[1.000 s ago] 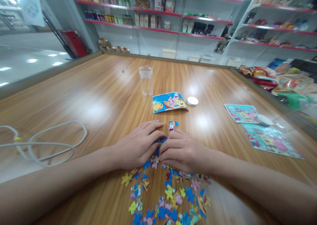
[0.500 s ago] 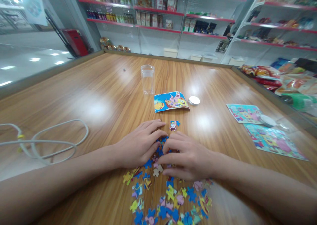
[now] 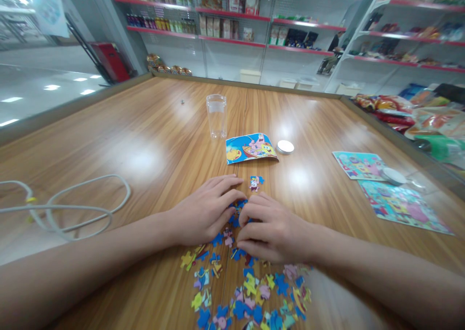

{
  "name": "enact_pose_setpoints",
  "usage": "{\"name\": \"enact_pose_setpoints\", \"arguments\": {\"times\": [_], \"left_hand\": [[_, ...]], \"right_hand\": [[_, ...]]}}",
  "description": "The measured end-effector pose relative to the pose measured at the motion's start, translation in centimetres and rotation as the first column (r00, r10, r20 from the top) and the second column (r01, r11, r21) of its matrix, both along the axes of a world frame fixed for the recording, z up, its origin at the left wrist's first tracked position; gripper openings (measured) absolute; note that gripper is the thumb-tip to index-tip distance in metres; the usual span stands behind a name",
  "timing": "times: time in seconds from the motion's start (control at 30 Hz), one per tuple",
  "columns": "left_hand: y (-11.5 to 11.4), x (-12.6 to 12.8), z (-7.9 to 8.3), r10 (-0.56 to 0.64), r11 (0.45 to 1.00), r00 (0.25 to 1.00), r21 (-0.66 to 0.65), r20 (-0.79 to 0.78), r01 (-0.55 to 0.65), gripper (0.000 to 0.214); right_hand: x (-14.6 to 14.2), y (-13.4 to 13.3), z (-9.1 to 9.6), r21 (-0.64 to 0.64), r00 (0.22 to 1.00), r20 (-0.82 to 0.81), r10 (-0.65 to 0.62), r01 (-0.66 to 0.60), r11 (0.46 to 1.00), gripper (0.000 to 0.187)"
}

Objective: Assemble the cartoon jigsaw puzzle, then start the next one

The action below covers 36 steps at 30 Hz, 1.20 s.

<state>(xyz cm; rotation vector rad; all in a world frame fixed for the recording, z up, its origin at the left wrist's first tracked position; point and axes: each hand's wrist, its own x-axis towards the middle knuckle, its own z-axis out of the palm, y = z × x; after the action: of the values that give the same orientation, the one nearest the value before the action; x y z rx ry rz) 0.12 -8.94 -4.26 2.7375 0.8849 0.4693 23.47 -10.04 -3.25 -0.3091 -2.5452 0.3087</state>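
Loose jigsaw puzzle pieces (image 3: 250, 284) in blue, yellow and pink lie scattered on the wooden table (image 3: 174, 141) around and below my hands. My left hand (image 3: 207, 211) rests palm down, fingers stretched and a little apart, its tips at a cluster of blue pieces (image 3: 238, 206). Opposite it, my right hand (image 3: 278, 230) has its fingers curled and the thumb close against them; anything between them is hidden. A pink puzzle piece (image 3: 228, 237) lies between the hands. Just beyond the fingertips sits a small joined bit of puzzle (image 3: 255, 183) with a cartoon figure.
A curved picture card (image 3: 252, 148) lies ahead, with a clear plastic cup (image 3: 217, 117) and a round white lid (image 3: 285, 147) near it. Two more picture sheets (image 3: 405, 206) and another lid (image 3: 394, 176) are at right. A white cable (image 3: 87, 206) loops at left.
A puzzle piece showing its plain beige back by my right fingertips is no longer visible. My right thumb has drawn in closer to the fingers, uncovering blue pieces below. My left hand stays put.
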Motion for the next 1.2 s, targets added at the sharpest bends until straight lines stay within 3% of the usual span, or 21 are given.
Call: {"name": "enact_pose_setpoints", "arguments": {"times": [0.13,0.33,0.6,0.7,0.97,1.1,1.2], "left_hand": [[-0.1,0.1,0.3,0.012,1.000,1.000,-0.013,-0.009,-0.012,0.031],[-0.3,0.1,1.1,-0.059,0.997,0.998,-0.045,-0.009,0.059,0.044],[-0.4,0.0,1.3,-0.091,0.995,0.996,-0.033,-0.014,0.091,0.061],[-0.4,0.0,1.4,-0.107,0.994,0.994,-0.028,-0.031,0.106,0.069],[-0.3,-0.2,1.9,-0.221,0.975,0.975,-0.022,-0.033,0.220,0.058],[-0.3,-0.4,1.8,-0.250,0.968,0.968,-0.015,0.021,0.250,0.048],[-0.4,-0.5,1.9,-0.237,0.971,0.971,-0.021,0.035,0.238,0.047]], "right_hand": [[0.4,0.3,-0.1,-0.071,0.998,-0.028,-0.053,0.051,0.996,0.015],[0.9,0.6,0.0,-0.107,1.000,-0.019,0.006,-0.008,0.994,0.017],[1.6,1.5,0.2,-0.186,0.984,-0.175,-0.041,0.008,0.982,0.021],[2.2,2.3,0.6,-0.198,0.994,-0.106,-0.006,-0.015,0.980,0.020],[4.7,5.0,1.0,-0.215,0.998,0.030,-0.046,0.052,0.975,0.008],[6.3,6.8,1.1,-0.296,0.975,0.222,-0.004,0.071,0.952,0.018],[6.7,7.6,1.0,-0.357,0.967,0.254,0.030,0.064,0.932,0.026]]}}
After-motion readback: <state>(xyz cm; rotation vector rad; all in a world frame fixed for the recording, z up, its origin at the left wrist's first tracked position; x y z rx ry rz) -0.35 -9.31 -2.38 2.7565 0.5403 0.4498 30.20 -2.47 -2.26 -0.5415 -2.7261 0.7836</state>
